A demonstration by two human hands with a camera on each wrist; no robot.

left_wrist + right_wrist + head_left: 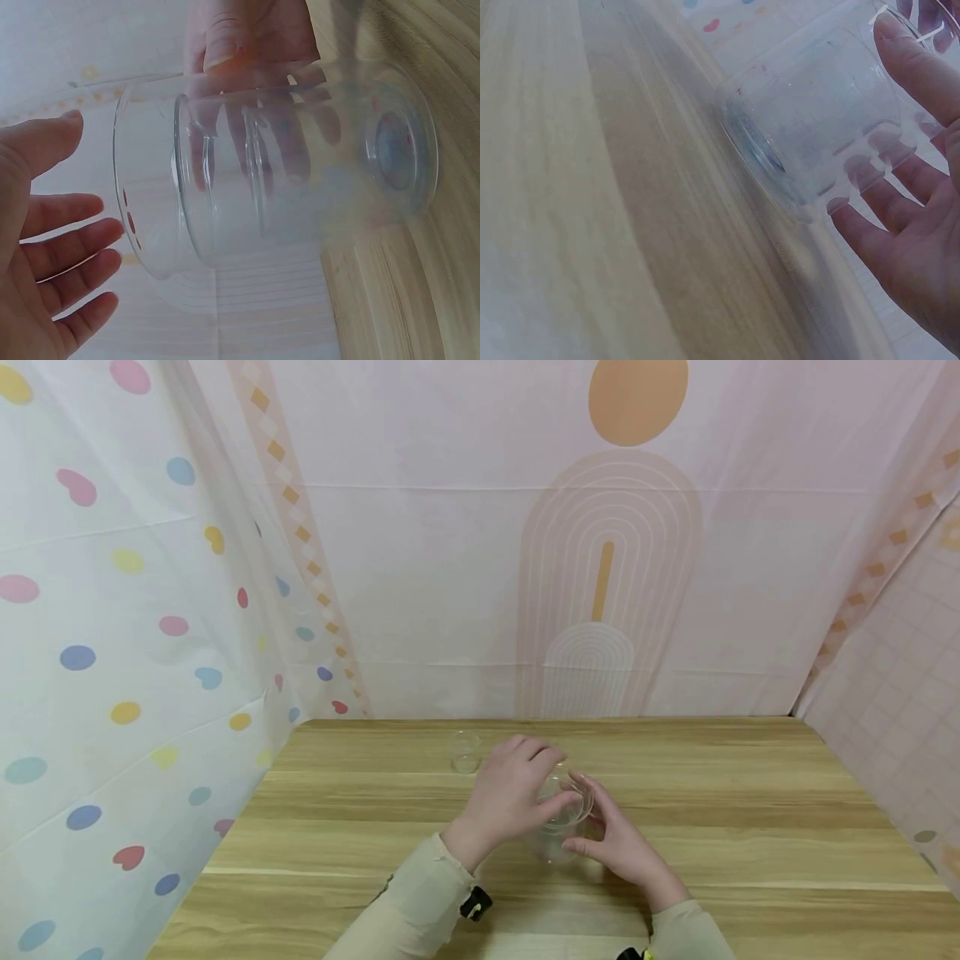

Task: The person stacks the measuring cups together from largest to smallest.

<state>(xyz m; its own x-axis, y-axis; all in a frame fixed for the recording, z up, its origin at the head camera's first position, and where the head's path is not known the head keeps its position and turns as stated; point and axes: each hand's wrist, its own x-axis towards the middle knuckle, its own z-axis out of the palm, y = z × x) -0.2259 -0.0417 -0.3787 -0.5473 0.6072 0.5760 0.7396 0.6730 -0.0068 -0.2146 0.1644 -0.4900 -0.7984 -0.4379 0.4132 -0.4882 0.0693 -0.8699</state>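
Observation:
A stack of clear cups, one nested in another, stands upright on the wooden table; their several rims show in the left wrist view. My right hand holds the stack from the right side, its thumb near the top and its fingers around the wall. Above and beside the rims is my left hand, fingers spread and loosely bent. In the left wrist view its fingertips lie close to the top rim with nothing pinched; contact there I cannot tell.
Another small clear cup stands farther back, left of the stack. The wooden table runs back to a hanging patterned cloth. A dotted cloth hangs along the left side, and a further cloth on the right.

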